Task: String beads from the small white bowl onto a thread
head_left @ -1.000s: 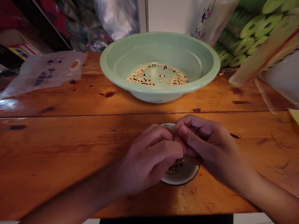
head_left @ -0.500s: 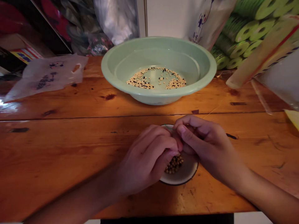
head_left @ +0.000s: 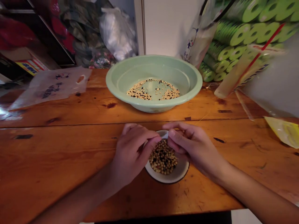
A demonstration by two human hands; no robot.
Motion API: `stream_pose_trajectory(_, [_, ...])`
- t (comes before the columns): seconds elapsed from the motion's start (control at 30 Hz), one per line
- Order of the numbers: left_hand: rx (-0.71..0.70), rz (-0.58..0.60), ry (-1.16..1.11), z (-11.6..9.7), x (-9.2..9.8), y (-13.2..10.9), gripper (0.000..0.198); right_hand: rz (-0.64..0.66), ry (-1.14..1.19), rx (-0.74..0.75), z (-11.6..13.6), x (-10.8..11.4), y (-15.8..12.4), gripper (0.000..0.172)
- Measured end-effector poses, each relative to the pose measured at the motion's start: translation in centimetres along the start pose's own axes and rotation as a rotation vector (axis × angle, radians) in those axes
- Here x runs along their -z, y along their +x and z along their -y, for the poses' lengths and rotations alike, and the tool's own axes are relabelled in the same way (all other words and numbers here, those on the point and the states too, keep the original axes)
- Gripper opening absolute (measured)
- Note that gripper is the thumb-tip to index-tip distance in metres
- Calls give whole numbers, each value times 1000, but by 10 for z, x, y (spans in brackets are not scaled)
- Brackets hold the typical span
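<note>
A small white bowl (head_left: pixel 179 174) with a dark rim sits near the table's front, holding many tan and dark round beads (head_left: pixel 163 158). Over its left rim is my left hand (head_left: pixel 134 152), thumb and forefinger pinched together. My right hand (head_left: pixel 191 141) is above the bowl's right side, its thumb pressed to the curled forefinger. The two sets of fingertips are a short gap apart. Whatever they pinch is too small to make out. Beyond the hands stands a wide pale green basin (head_left: pixel 154 105) with similar light and dark beads (head_left: pixel 140 90) scattered on its bottom.
A flat printed plastic bag (head_left: pixel 50 85) lies on the wooden table (head_left: pixel 58 161) at the left. To the right are a cup with a red straw (head_left: pixel 243 70) and a yellow packet (head_left: pixel 283 132). Green rolls (head_left: pixel 235 34) are stacked behind, beside a hanging printed bag (head_left: pixel 198 40).
My hands, touching over the bowl before, have drawn apart, the left moving leftward. More of the beads in the bowl now shows. The whole view has shifted slightly.
</note>
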State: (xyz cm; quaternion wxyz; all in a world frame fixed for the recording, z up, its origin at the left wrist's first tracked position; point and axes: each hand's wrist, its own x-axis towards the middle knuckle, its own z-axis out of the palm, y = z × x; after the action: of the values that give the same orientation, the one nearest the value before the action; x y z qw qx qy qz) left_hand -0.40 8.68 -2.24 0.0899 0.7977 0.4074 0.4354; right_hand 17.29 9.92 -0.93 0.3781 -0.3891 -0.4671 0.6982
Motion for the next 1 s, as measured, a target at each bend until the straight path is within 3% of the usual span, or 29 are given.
stream_pose_trajectory(0.17, [94,-15,-160,-2,-2,-3,8,67,224,-138,6,7,3,27])
stream_pose_trajectory(0.6, [278,4,-388,-6,-5,-9,8,136,334,-238,7,3,-1,7])
stream_pose_trajectory(0.77, [265,30,-386,-7,-7,-11,9,154,278,-268,5,4,0,29])
stream_pose_trajectory(1.0, [297,34,-342,-6,-8,-12,11,83,353,-303,13,3,-1,12])
